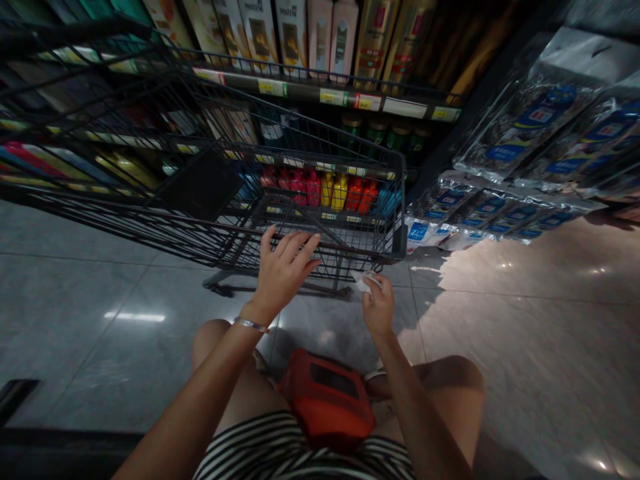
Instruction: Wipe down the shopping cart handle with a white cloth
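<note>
A dark wire shopping cart [345,248] stands sideways in front of my knees. My left hand [285,267] is at the cart's near top rail, fingers spread and slightly bent; whether the fingertips touch the rail I cannot tell. To its right, my right hand [379,303] pinches a crumpled white tissue or wipe [364,280] just below the cart's front corner. Between my legs is an orange-red bag [325,400] with a dark panel.
Shelves beyond the cart hold shampoo boxes [293,33] above and several colourful bottles [340,191] below. At the right hang plastic-wrapped packs [540,120] with blue labels. The floor [150,280] is grey tile. A dark frame [65,443] lies at the lower left.
</note>
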The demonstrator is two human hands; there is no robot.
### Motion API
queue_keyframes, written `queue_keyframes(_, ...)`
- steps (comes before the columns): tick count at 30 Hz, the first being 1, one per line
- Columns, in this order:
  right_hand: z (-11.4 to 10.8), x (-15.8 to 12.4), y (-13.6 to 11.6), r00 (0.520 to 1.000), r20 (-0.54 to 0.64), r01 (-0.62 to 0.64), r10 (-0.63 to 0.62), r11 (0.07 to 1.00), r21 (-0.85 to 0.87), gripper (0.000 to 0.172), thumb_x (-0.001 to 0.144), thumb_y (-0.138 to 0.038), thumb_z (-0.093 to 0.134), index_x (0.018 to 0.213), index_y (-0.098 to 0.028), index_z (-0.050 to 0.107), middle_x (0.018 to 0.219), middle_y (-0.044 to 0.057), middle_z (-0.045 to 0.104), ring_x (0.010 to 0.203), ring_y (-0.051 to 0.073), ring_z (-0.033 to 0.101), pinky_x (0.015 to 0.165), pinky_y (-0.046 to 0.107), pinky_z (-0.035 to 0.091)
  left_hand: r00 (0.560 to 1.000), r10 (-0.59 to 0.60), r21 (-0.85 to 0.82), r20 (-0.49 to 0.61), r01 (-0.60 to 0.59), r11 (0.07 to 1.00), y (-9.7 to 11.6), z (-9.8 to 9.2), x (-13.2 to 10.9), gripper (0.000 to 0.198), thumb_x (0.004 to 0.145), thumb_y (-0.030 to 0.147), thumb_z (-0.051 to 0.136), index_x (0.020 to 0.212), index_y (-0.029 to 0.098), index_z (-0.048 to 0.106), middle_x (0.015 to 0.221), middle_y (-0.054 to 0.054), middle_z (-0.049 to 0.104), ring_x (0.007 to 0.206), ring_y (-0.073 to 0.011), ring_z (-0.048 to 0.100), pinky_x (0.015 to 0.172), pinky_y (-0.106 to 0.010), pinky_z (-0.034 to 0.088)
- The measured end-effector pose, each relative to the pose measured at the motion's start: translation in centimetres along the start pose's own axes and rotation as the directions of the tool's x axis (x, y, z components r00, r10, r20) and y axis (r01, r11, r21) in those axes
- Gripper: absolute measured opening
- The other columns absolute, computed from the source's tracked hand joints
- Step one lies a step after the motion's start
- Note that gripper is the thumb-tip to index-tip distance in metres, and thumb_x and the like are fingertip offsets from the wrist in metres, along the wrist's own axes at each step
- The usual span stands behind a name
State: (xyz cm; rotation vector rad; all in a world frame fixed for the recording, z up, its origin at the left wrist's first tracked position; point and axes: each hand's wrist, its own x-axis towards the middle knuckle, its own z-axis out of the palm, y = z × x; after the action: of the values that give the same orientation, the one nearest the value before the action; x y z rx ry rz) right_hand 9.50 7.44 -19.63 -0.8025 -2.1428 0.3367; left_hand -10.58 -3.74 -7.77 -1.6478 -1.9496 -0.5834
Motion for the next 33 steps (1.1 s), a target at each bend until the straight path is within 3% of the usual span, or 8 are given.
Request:
queue_keyframes(5,-1.4,0.3,-2.0,0.995,-0.097,0.020,-0.014,0.998,0.053,0.034,0.078,-0.004,0.046,0.098,-0.021,0.067,0.100,0.007,0.054,0.097,0.019,0.056,0.082,0.037,0.052,0.996,0.019,0.054,-0.090,-0.014,0.998,-3.5,-0.5,-1.1,0.040,0.087,0.034,0.058,0.124,0.024,0.051,0.111,-0.007,0.066,0.108,-0.0215,0.058,0.103,-0.044,0.034)
queue_keyframes(10,-0.8,3.0,-4.9,0.974,-0.177,0.160,-0.139,0.981,0.108,0.035,0.082,-0.004,0.046,0.104,-0.023,0.066,0.102,0.008,0.054,0.097,0.019,0.057,0.083,0.036,0.052,0.998,-0.014,-0.010,0.065,0.015,1.000,-5.8,-0.6,-0.2,0.027,0.086,0.042,0.056,0.104,0.023,0.064,0.078,-0.004,0.067,0.078,-0.0202,0.060,0.078,-0.037,0.045)
queue_keyframes(14,0.6,4.4,-5.4,0.964,-0.201,0.186,-0.173,0.981,0.047,0.034,0.083,-0.006,0.045,0.102,-0.023,0.067,0.100,0.008,0.055,0.093,0.018,0.057,0.080,0.034,0.053,0.997,-0.036,-0.042,0.062,0.039,0.998,-6.1,-0.6,0.2,0.026,0.087,0.043,0.055,0.092,0.022,0.068,0.066,-0.002,0.063,0.067,-0.0180,0.058,0.067,-0.033,0.043)
queue_keyframes(23,1.2,4.5,-4.0,0.960,-0.202,0.201,-0.193,0.979,0.024,0.035,0.082,-0.005,0.045,0.102,-0.023,0.067,0.102,0.008,0.055,0.097,0.019,0.055,0.087,0.038,0.049,0.989,0.003,-0.074,0.148,0.008,0.997,-6.3,-0.6,1.2,0.038,0.089,0.049,0.048,0.083,0.019,0.070,0.069,-0.006,0.069,0.066,-0.0189,0.061,0.061,-0.031,0.043)
queue_keyframes(29,1.8,2.2,-2.1,0.990,-0.141,0.045,-0.026,0.990,0.132,0.037,0.078,-0.004,0.044,0.098,-0.021,0.068,0.099,0.008,0.055,0.094,0.019,0.056,0.081,0.037,0.052,0.982,0.058,-0.193,0.179,-0.023,0.981,-6.1,-1.1,1.8,0.043,0.092,0.049,0.042,0.096,0.017,0.070,0.078,-0.007,0.072,0.071,-0.0176,0.064,0.066,-0.029,0.047)
queue_keyframes(33,0.6,2.4,-2.9,0.971,-0.238,0.050,-0.019,0.991,0.127,0.034,0.079,-0.004,0.045,0.095,-0.022,0.068,0.097,0.006,0.055,0.092,0.018,0.058,0.080,0.035,0.053,0.979,0.048,-0.207,0.196,-0.006,0.978,-5.8,-1.2,2.1,0.045,0.092,0.050,0.040,0.094,0.019,0.071,0.080,-0.007,0.073,0.073,-0.0177,0.066,0.067,-0.029,0.047)
